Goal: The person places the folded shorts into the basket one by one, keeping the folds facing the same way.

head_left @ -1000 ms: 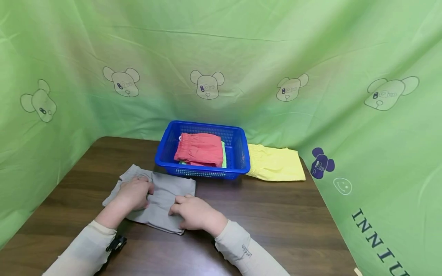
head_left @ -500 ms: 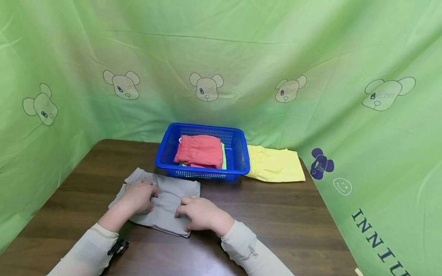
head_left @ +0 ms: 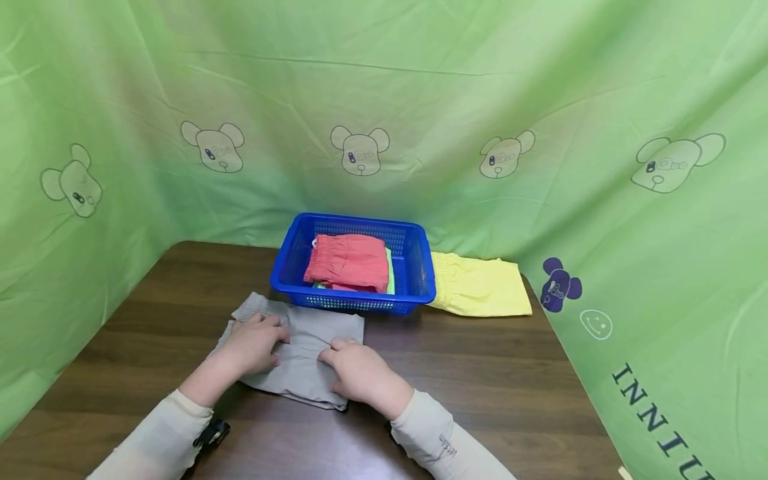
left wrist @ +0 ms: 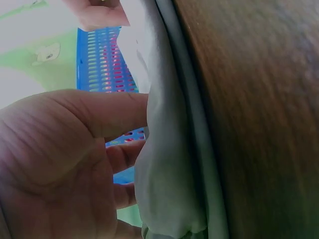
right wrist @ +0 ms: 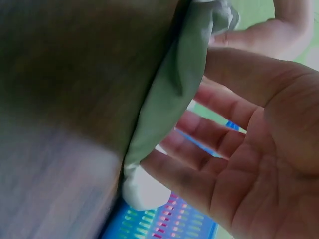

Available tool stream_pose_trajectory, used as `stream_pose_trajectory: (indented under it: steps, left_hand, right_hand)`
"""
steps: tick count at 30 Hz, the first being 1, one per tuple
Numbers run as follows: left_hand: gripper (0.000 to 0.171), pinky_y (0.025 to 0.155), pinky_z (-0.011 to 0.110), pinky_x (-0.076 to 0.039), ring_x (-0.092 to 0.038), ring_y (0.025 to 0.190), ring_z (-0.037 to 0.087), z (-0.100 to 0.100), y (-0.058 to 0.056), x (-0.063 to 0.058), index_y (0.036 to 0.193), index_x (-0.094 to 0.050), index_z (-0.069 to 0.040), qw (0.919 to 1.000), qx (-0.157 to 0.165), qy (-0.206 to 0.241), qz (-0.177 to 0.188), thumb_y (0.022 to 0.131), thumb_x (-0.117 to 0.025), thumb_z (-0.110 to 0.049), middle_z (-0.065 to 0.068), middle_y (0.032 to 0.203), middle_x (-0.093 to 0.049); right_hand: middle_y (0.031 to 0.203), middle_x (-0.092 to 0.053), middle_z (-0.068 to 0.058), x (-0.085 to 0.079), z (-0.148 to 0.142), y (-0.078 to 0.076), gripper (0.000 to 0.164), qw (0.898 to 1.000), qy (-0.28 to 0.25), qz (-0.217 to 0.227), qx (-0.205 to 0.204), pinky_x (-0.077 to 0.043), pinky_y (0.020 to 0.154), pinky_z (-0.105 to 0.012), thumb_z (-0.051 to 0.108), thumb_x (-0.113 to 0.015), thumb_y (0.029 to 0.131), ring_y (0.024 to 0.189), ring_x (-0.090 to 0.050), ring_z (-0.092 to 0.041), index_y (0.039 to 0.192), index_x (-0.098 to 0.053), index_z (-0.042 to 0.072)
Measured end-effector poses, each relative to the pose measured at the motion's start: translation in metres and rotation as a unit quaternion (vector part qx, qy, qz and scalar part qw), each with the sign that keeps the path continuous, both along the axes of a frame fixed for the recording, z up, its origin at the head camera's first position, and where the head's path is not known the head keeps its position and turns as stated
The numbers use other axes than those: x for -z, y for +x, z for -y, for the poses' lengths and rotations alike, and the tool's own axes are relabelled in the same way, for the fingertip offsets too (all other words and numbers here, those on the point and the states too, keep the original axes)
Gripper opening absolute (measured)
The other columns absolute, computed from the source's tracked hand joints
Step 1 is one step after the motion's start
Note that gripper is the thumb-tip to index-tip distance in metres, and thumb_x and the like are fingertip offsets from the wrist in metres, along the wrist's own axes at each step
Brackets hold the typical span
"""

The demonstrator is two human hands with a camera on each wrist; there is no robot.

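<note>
Folded grey shorts [head_left: 303,363] with a gathered waistband lie flat on the table, in front of the basket and to its left. On their waistband side my left hand [head_left: 253,345] presses the cloth with its fingertips. My right hand [head_left: 363,378] touches the right part of the shorts, fingers spread and only gently bent. In the left wrist view, the thumb [left wrist: 117,110] and fingers meet the top of the layered cloth [left wrist: 167,149]. The right wrist view has the fingertips against the upper side of the grey fabric [right wrist: 167,99], palm raised off it.
A blue plastic basket [head_left: 354,303] stands at the back, with folded red shorts [head_left: 351,262] over a light green cloth [head_left: 391,272] inside. Yellow folded shorts [head_left: 483,285] lie right of it. Green printed curtain [head_left: 420,87] borders the brown wooden table [head_left: 456,373].
Both hands have slid the grey shorts to the right across the table, the cloth staying flat and folded. Basket and yellow shorts have stayed in place.
</note>
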State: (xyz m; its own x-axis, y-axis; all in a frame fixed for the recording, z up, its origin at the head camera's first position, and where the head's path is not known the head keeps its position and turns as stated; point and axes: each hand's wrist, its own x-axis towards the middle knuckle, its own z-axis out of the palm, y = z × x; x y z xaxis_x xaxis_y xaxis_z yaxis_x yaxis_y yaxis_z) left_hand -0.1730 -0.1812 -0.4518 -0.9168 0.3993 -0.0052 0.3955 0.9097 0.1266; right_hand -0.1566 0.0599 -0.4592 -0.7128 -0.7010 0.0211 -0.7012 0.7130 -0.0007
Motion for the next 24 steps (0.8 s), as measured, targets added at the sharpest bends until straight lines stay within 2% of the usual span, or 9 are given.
stream_pose_trajectory:
  steps: [6,12,18,24]
  left_hand:
    - [0.025,0.082,0.075,-0.045,-0.054,0.105,0.035,-0.003,0.002,0.001,0.100,-0.072,-0.024,1.0000,0.006,-0.005,0.001,0.079,-0.084,-0.019,0.001,0.108,-0.064]
    - [0.023,0.080,0.073,-0.046,-0.054,0.105,0.034,-0.008,0.005,-0.001,0.106,-0.073,-0.023,0.9999,0.005,-0.013,-0.005,0.084,-0.082,-0.019,0.003,0.108,-0.064]
    - [0.020,0.079,0.073,-0.046,-0.056,0.104,0.034,-0.013,0.009,0.001,0.107,-0.075,-0.024,0.9991,0.016,0.000,-0.039,0.090,-0.074,-0.015,0.004,0.110,-0.066]
    - [0.023,0.082,0.075,-0.044,-0.057,0.108,0.033,-0.019,0.013,0.000,0.112,-0.075,-0.025,0.9992,0.022,-0.009,-0.032,0.090,-0.075,-0.017,0.002,0.111,-0.066]
  right_hand:
    - [0.104,-0.063,0.008,-0.005,-0.007,-0.004,0.050,1.000,-0.003,0.013,0.001,-0.055,0.079,-0.027,0.035,-0.089,0.077,0.097,-0.065,-0.012,0.122,-0.071,0.025]
    - [0.114,-0.063,0.001,-0.007,-0.012,-0.001,0.062,1.000,0.001,0.009,0.026,-0.056,0.084,-0.030,0.034,-0.088,0.078,0.102,-0.063,-0.018,0.133,-0.065,0.017]
    - [0.112,-0.064,0.002,-0.008,-0.021,-0.005,0.057,0.999,0.002,0.015,0.031,-0.056,0.086,-0.030,0.031,-0.089,0.075,0.103,-0.062,-0.017,0.127,-0.069,0.018]
    - [0.118,-0.066,0.001,-0.009,-0.030,-0.009,0.063,0.999,0.008,0.028,0.037,-0.055,0.092,-0.031,0.032,-0.090,0.072,0.110,-0.063,-0.019,0.129,-0.067,0.017]
